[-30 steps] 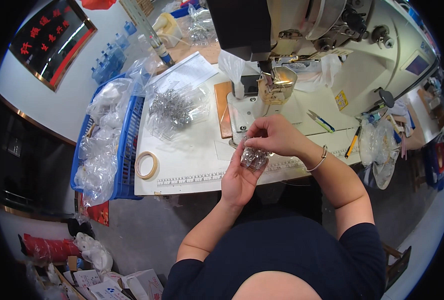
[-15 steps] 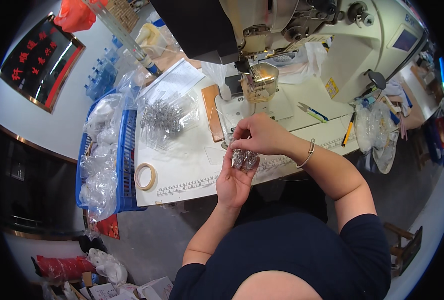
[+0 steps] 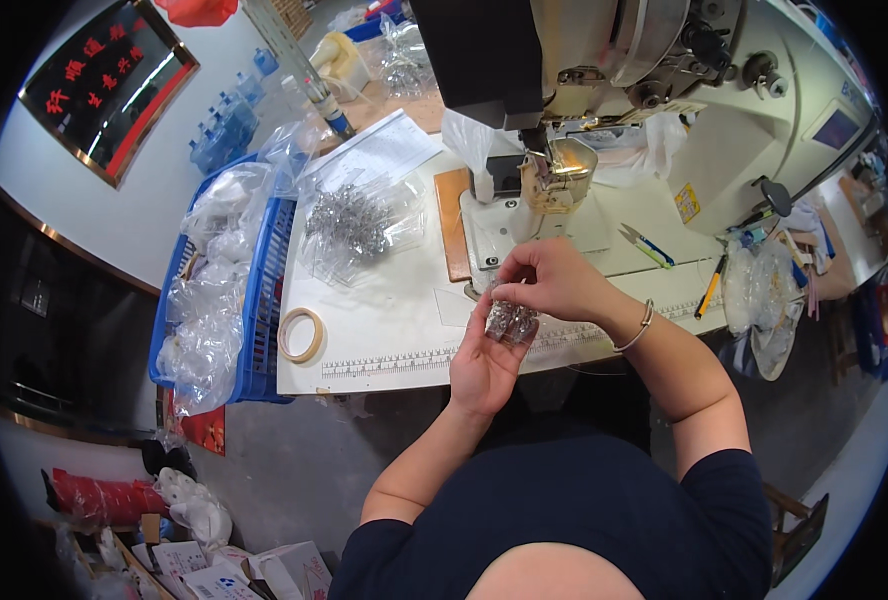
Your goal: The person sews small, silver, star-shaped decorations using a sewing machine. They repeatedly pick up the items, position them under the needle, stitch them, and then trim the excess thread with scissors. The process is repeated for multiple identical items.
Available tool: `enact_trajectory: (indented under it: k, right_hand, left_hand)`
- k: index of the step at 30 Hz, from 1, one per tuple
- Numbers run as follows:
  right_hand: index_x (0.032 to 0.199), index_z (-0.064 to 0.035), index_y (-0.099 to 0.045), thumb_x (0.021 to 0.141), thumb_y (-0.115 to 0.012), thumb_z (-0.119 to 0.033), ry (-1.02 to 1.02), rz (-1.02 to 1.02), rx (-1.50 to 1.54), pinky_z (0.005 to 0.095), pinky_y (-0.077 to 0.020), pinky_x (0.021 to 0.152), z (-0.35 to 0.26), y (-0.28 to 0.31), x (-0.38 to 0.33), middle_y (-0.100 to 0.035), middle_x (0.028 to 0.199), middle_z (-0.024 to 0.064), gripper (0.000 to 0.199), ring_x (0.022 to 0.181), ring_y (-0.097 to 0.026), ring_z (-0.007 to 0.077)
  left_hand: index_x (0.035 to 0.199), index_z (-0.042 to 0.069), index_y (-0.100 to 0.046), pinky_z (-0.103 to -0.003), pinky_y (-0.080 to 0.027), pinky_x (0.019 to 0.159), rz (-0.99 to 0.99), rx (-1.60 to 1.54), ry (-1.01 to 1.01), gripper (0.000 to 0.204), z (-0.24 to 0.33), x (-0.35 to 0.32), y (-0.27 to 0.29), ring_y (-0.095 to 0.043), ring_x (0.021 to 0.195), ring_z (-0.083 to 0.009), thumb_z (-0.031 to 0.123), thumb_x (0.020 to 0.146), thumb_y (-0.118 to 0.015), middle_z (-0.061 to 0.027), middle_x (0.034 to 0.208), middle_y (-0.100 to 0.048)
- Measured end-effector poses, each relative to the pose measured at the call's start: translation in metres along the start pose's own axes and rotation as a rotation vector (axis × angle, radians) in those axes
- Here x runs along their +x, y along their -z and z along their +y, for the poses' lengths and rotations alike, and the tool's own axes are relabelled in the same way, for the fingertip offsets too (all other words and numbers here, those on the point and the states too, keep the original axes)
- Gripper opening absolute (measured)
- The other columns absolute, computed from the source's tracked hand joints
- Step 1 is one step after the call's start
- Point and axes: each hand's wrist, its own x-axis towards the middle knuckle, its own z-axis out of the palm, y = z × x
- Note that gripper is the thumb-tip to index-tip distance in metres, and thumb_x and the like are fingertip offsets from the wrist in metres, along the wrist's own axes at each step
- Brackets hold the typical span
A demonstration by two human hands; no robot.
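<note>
A small clear plastic bag of shiny silvery pieces (image 3: 512,323) is between my hands, above the near edge of the white sewing table. From below, my left hand (image 3: 482,372) grips it, palm turned up and fingers around its left side. My right hand (image 3: 556,282) is closed in a pinch at the bag's top; the fingertips are partly hidden. A larger pile of similar silvery pieces (image 3: 349,222) lies on clear bags to the left. Just beyond my hands is the sewing machine's needle area (image 3: 554,180).
A blue basket (image 3: 276,285) full of plastic-wrapped goods stands left of the table. A tape roll (image 3: 301,335) lies near the left corner, a brown strip (image 3: 453,225) beside the machine bed. Thread snips (image 3: 647,246) and a yellow pen (image 3: 710,287) lie at right.
The whole view has shifted, so the table and machine appear further right. Both hands still hold the small bag together, with little visible change in their grip.
</note>
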Motion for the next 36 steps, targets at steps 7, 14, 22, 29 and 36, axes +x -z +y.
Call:
enact_trajectory:
  k: [7, 14, 22, 29, 36]
  right_hand:
    - [0.077, -0.0004, -0.065, 0.073, -0.071, -0.013, -0.004, 0.029, 0.011, 0.0239, -0.0482, 0.061, -0.002, -0.006, 0.0, -0.064, 0.07, 0.005, 0.014, 0.064, -0.06, 0.0096]
    - [0.12, -0.0005, -0.045, 0.069, -0.074, -0.004, -0.056, 0.025, 0.296, 0.0225, -0.0487, 0.066, 0.01, -0.014, -0.001, -0.06, 0.078, 0.0044, 0.059, 0.071, -0.059, 0.01]
    - [0.13, 0.0005, -0.035, 0.065, -0.078, -0.008, -0.06, 0.053, 0.337, 0.0236, -0.0476, 0.066, 0.005, -0.014, -0.007, -0.058, 0.074, 0.0035, 0.078, 0.07, -0.058, 0.011]
    - [0.119, 0.0011, -0.051, 0.082, -0.065, -0.014, -0.097, -0.071, 0.433, 0.0219, -0.0465, 0.068, 0.015, 0.001, -0.003, -0.062, 0.079, 0.0031, 0.042, 0.072, -0.057, 0.0082]
    - [0.103, 0.0019, -0.062, 0.095, -0.043, -0.032, -0.163, -0.279, 0.38, 0.0264, -0.0474, 0.079, 0.013, 0.033, -0.005, -0.067, 0.088, 0.0084, 0.04, 0.083, -0.063, 0.0141]
  left_hand:
    - [0.134, 0.01, -0.034, -0.045, -0.034, 0.104, -0.028, -0.001, -0.043, 0.038, 0.001, -0.004, 0.003, -0.044, 0.121, -0.0248, 0.017, 0.097, -0.038, -0.0107, 0.133, -0.042]
    - [0.126, 0.007, -0.042, -0.04, -0.048, 0.093, 0.078, 0.23, -0.196, 0.039, -0.007, 0.005, 0.009, -0.056, 0.106, -0.0231, -0.002, 0.089, -0.048, -0.0124, 0.121, -0.051]
    - [0.12, 0.004, -0.046, -0.039, -0.048, 0.091, 0.101, 0.294, -0.158, 0.03, -0.006, 0.003, 0.01, -0.056, 0.104, -0.0209, 0.002, 0.09, -0.051, -0.0106, 0.115, -0.054]
    - [0.114, 0.006, -0.049, -0.037, -0.05, 0.089, 0.06, 0.25, -0.143, 0.025, -0.002, 0.002, 0.014, -0.058, 0.1, -0.0191, 0.004, 0.089, -0.053, -0.0068, 0.109, -0.059]
    - [0.11, 0.009, -0.052, -0.036, -0.051, 0.087, -0.019, 0.174, -0.221, 0.022, 0.018, 0.002, 0.02, -0.06, 0.097, -0.0186, 0.004, 0.088, -0.054, -0.0047, 0.105, -0.061]
